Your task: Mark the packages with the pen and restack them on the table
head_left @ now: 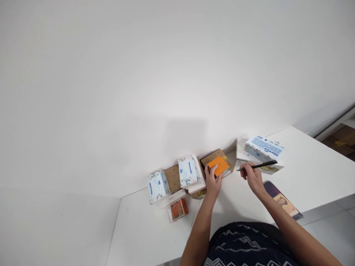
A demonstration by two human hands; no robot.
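My left hand (pixel 213 180) grips an orange pad of sticky notes (pixel 219 165) that rests on a brown cardboard box (pixel 213 156) at the back of the white table (pixel 305 173). My right hand (pixel 252 176) is closed round a black pen (pixel 259 165), its tip pointing left toward the orange pad, a short way from it. Just behind the pen lies a blue and white tissue pack (pixel 264 147) on a white box (pixel 242 154).
Two more tissue packs (pixel 189 170) (pixel 157 186) sit on boxes to the left, with a brown perforated board (pixel 173 178) between them. A small orange box (pixel 177 209) lies nearer me. A book with a printed cover (pixel 283 200) lies under my right forearm. A white wall stands close behind.
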